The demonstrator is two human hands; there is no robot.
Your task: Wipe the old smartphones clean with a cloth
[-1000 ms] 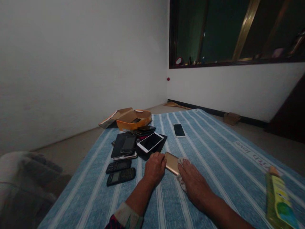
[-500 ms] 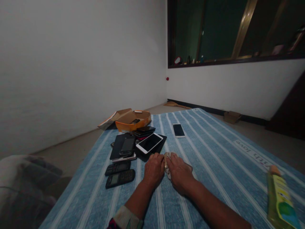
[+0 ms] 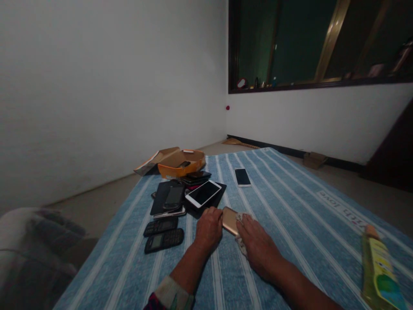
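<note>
The fingers of the left hand (image 3: 208,230) bend over the near-left end of one gold phone (image 3: 229,220), holding it down on the striped cover (image 3: 284,211). The fingers of the right hand (image 3: 258,243) lie forward, keeping one pale cloth (image 3: 240,246) pressed on the phone's other end; their tips are partly lost in its folds. The gold phone lies flat between the two hands, with its middle uncovered.

Just beyond the left hand, one white-edged phone (image 3: 204,193) rests aslant on one dark slab (image 3: 221,194). To its left, one dark phone (image 3: 174,196) sits on one black flat case (image 3: 159,200). Nearer than these lie two black keypad phones (image 3: 164,240), side by side. Behind is a small pile of dark devices (image 3: 198,175), too overlapped to count, next to one open orange box (image 3: 182,171) with at least one dark item (image 3: 184,164) inside.

Beyond the hands, one white phone (image 3: 242,177) lies alone, screen up. Well to the right is one bottle (image 3: 380,271) of yellowish liquid. One window (image 3: 300,43) stands in the wall behind.
</note>
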